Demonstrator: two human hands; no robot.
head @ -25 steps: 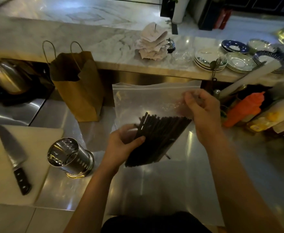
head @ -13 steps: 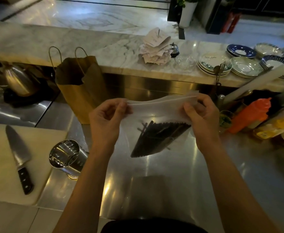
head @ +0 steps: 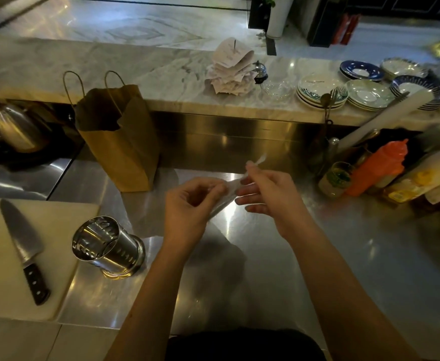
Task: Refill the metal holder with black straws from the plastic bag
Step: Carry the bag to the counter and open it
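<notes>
Closer together now, left hand [head: 187, 204] and right hand [head: 268, 194] pinch the plastic bag [head: 230, 190] between them, apparently opening it; straws come next.

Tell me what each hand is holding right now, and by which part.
The left hand and the right hand both pinch the clear plastic bag at its top edge, fingers close together.

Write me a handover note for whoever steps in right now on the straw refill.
Left hand: pinches the plastic bag near its top.
Right hand: pinches the same edge.
Straws: not visible now.
Metal holder: stands on the steel counter, left of the hands, no straws in it.
Done: nothing loaded.
Left: open the bag, move straws into the holder.
</notes>
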